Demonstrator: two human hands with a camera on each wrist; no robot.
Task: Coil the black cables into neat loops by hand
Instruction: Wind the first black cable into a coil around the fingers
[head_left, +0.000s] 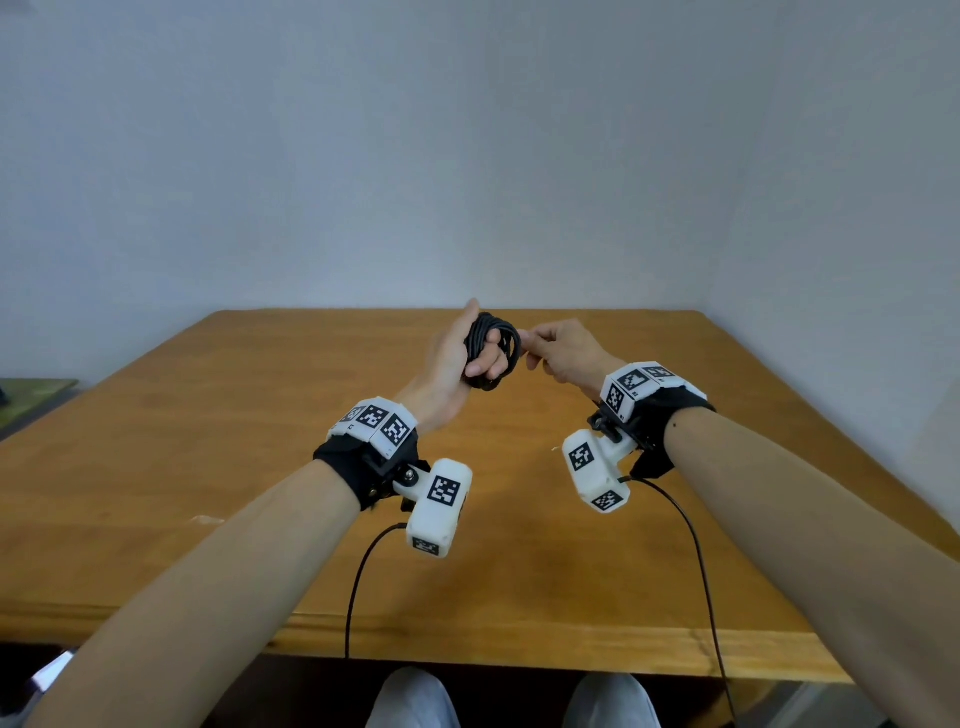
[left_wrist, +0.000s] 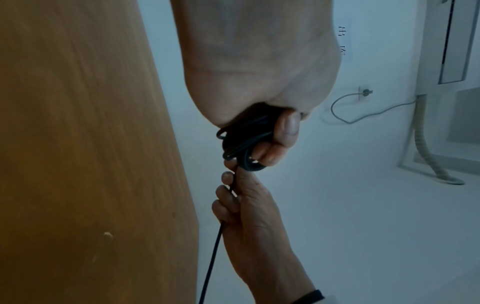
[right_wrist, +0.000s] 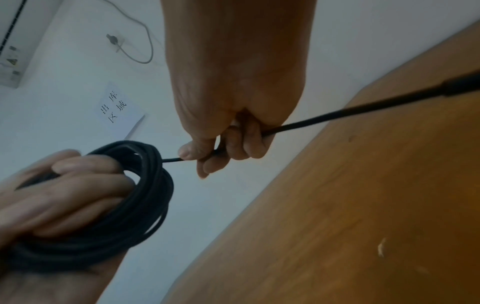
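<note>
A black cable wound into a coil (head_left: 493, 345) (right_wrist: 145, 197) (left_wrist: 244, 144) sits in my left hand (head_left: 460, 358), held above the far middle of the wooden table (head_left: 260, 467). My left fingers (right_wrist: 78, 185) curl round the bundle of loops. Just to its right, my right hand (head_left: 563, 351) (right_wrist: 221, 152) pinches the loose end of the cable between thumb and fingers. That free end (right_wrist: 337, 113) runs out past my right hand to a thicker plug part (right_wrist: 462, 84). A short stretch (right_wrist: 171, 160) joins the coil to my right fingers.
Thin black wires (head_left: 358, 582) (head_left: 696, 545) hang from the wrist cameras over the table's near edge. A white wall stands behind the table. A wall socket with a grey cord (left_wrist: 363, 94) and a paper label (right_wrist: 116, 109) show in the wrist views.
</note>
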